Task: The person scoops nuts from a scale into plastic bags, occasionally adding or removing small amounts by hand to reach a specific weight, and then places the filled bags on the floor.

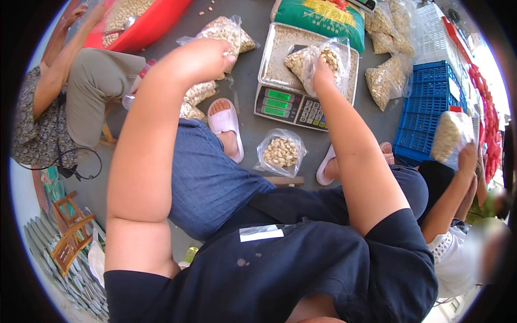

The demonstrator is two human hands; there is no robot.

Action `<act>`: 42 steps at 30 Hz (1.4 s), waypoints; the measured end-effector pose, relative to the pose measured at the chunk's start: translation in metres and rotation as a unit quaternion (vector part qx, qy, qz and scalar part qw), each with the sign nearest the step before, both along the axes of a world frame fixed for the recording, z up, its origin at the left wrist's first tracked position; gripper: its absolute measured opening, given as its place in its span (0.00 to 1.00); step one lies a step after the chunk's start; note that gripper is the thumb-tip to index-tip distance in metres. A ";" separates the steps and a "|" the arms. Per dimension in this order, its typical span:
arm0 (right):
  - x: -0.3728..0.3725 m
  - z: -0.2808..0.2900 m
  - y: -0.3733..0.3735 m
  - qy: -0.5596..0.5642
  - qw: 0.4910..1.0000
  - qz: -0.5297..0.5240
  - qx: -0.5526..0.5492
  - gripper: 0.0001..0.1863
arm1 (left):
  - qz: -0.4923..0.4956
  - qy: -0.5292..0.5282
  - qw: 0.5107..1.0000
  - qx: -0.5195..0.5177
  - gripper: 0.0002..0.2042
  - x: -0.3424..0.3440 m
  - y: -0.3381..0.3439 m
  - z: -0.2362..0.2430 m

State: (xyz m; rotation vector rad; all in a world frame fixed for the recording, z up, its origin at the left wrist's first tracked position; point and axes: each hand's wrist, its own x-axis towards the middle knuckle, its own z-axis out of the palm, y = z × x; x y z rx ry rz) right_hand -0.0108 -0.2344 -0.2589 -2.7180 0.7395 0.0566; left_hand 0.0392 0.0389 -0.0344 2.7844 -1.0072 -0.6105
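A flat metal platform scale (pixel 269 70) with lit green readouts and a keypad stands in front of me. On its tray a clear plastic bag of pale shelled-looking nuts (pixel 301 62), like pistachios, leans with its mouth open. My right hand (pixel 324 78) is closed at the mouth of this bag; its fingertips are partly hidden by plastic and nuts. To the left of the scale, my left hand (pixel 212 58) is closed against another filled bag (pixel 222 28) in a pile. A small open bag of nuts (pixel 281 152) sits on the floor between my feet.
Filled bags (pixel 383 81) lie right of the scale, beside blue crates (pixel 425 102). A green sack (pixel 320 24) lies behind it. A red basin (pixel 145 33) of nuts is at far left, near a seated person (pixel 102 81). Another person's hand (pixel 467 159) holds a bag at right.
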 end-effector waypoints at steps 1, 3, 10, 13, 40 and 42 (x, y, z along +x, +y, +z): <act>0.004 -0.005 -0.010 0.034 0.999 0.013 0.010 0.11 | -0.032 0.026 0.994 0.101 0.15 0.008 -0.005 -0.003; 0.003 0.008 -0.019 0.018 1.000 0.009 0.014 0.12 | -0.067 0.037 0.990 0.122 0.15 0.016 -0.021 0.003; -0.003 0.053 -0.043 -0.130 0.991 -0.006 0.035 0.13 | -0.096 -0.002 0.995 -0.020 0.14 0.016 -0.050 0.000; -0.021 0.063 -0.035 -0.073 0.982 -0.046 0.166 0.15 | -0.127 -0.005 0.990 -0.061 0.14 0.016 -0.054 -0.004; -0.041 0.112 -0.048 0.379 0.916 -0.003 0.128 0.34 | -0.129 0.041 0.991 0.016 0.15 -0.011 -0.044 0.000; -0.038 0.055 -0.088 0.191 0.926 -0.098 0.312 0.38 | -0.168 0.056 0.984 0.006 0.15 -0.018 -0.047 0.000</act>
